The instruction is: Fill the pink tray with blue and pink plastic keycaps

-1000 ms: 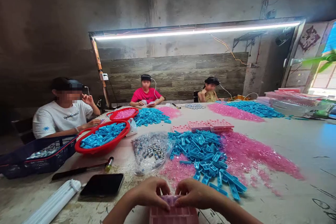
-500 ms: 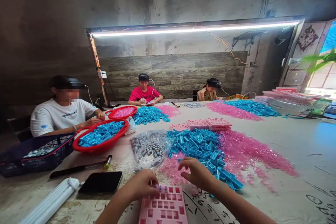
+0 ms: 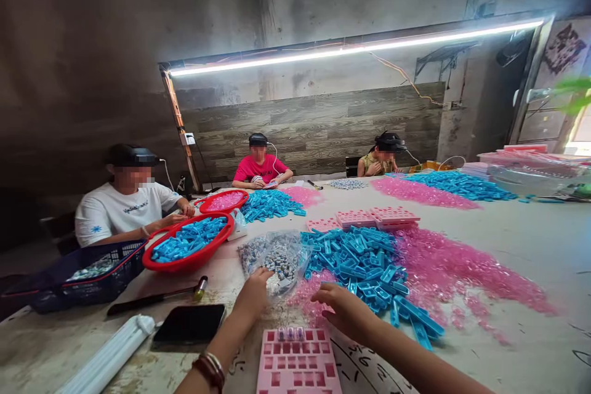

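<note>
My left hand [image 3: 253,290] reaches to the near edge of a clear plastic bag [image 3: 277,258] full of small metallic-looking pieces. Its fingers stretch forward, partly hidden by the back of the hand, and nothing shows in them. Over a small heap of clear pink pieces [image 3: 305,293] hovers my right hand [image 3: 344,308], open, fingers bent and thumb apart. Between my forearms lies a pink tray [image 3: 295,354] with rows of square recesses. Several small clear purplish pieces [image 3: 290,333] sit in its far row. Blue plastic cases [image 3: 357,258] are piled beyond my right hand.
More pink pieces [image 3: 471,265] spread to the right. Stacked pink trays [image 3: 394,217] stand behind the blue pile. On the left are a phone [image 3: 188,326], a hammer [image 3: 157,298], a red basin [image 3: 226,235] and a dark basket [image 3: 106,283]. Several co-workers sit around the table.
My left hand has left the tray's far row and moved forward to the bag. One more piece shows in that row. My right hand stays over the pink heap; the view has shifted and tilted slightly.
</note>
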`<move>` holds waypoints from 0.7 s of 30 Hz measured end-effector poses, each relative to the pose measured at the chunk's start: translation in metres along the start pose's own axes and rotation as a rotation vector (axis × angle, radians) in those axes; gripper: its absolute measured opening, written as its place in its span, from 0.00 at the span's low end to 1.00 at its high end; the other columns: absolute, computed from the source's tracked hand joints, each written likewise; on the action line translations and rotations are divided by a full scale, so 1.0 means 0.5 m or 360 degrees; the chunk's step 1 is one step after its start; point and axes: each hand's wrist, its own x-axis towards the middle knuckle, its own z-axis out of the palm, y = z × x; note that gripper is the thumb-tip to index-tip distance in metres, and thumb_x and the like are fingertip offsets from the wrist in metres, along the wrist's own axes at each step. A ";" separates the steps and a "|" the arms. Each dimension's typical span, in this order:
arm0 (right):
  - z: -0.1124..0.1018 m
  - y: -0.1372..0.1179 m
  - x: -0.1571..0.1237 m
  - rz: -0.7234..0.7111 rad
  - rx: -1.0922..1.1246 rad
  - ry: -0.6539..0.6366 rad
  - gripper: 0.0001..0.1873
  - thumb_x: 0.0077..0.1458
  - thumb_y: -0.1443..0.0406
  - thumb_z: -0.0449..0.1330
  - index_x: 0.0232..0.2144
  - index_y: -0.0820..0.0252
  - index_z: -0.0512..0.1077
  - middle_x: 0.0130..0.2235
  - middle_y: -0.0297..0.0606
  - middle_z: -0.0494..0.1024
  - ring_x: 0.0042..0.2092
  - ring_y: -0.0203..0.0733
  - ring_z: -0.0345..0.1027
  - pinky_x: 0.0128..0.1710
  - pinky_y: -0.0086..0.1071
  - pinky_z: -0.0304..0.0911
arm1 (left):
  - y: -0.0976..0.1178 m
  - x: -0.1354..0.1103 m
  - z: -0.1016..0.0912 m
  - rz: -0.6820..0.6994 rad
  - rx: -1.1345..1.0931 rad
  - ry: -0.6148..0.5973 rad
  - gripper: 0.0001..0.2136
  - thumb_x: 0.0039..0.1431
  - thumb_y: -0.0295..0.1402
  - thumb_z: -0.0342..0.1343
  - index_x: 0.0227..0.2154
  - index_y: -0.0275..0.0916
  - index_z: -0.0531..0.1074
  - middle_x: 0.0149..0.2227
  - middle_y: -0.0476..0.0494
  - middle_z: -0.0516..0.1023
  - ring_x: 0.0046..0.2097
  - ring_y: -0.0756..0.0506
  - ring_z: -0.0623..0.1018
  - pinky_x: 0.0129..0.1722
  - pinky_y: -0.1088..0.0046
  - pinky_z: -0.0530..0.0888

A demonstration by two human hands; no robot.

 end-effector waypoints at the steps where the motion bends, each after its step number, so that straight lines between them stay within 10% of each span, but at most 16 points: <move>1: 0.000 -0.001 0.001 -0.0005 -0.0004 -0.0003 0.22 0.46 0.78 0.56 0.43 0.61 0.73 0.44 0.44 0.75 0.47 0.47 0.68 0.47 0.37 0.62 | -0.007 0.004 0.009 -0.0036 0.0019 -0.0018 0.26 0.48 0.14 0.40 0.49 0.30 0.69 0.54 0.35 0.68 0.56 0.45 0.66 0.58 0.69 0.58; 7: 0.004 0.006 0.004 -0.0004 -0.0052 -0.0019 0.24 0.41 0.80 0.54 0.40 0.59 0.74 0.43 0.42 0.75 0.45 0.46 0.68 0.43 0.34 0.62 | -0.026 0.011 0.038 -0.0076 0.0059 -0.0142 0.26 0.50 0.16 0.43 0.53 0.35 0.67 0.61 0.38 0.57 0.61 0.44 0.60 0.59 0.69 0.57; 21: 0.004 0.014 0.000 -0.0072 0.0237 0.0273 0.16 0.37 0.79 0.52 0.29 0.60 0.69 0.33 0.34 0.68 0.33 0.35 0.63 0.32 0.27 0.58 | -0.016 0.006 0.032 0.0076 0.0001 -0.0039 0.21 0.52 0.17 0.41 0.46 0.31 0.70 0.49 0.35 0.68 0.49 0.45 0.70 0.52 0.69 0.64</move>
